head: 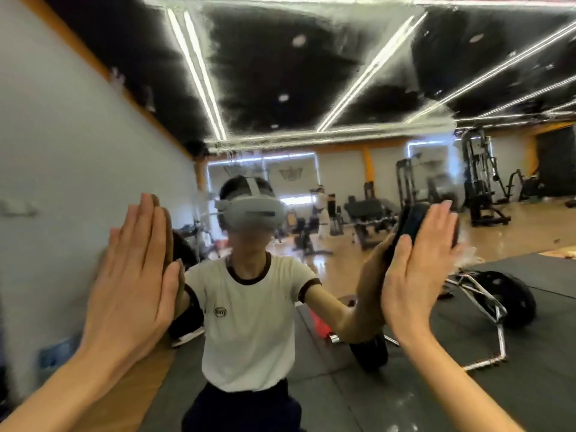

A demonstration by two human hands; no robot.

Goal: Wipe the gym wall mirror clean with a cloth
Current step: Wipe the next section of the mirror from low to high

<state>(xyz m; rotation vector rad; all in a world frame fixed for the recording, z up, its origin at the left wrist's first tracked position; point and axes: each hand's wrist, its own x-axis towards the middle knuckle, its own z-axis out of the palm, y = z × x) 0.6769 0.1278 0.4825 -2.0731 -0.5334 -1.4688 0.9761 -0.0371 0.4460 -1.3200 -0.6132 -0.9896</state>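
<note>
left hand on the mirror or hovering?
Touching. Head view: the left hand lies flat on the mirror, its straight fingers meeting their reflection with no gap.

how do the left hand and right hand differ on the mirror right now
The left hand lies bare and flat against the mirror, with nothing under it. The right hand presses a dark cloth against the glass, the cloth showing above its thumb. The left hand sits near the mirror's left edge, the right hand further in. Both have straight fingers pointing up.
</note>
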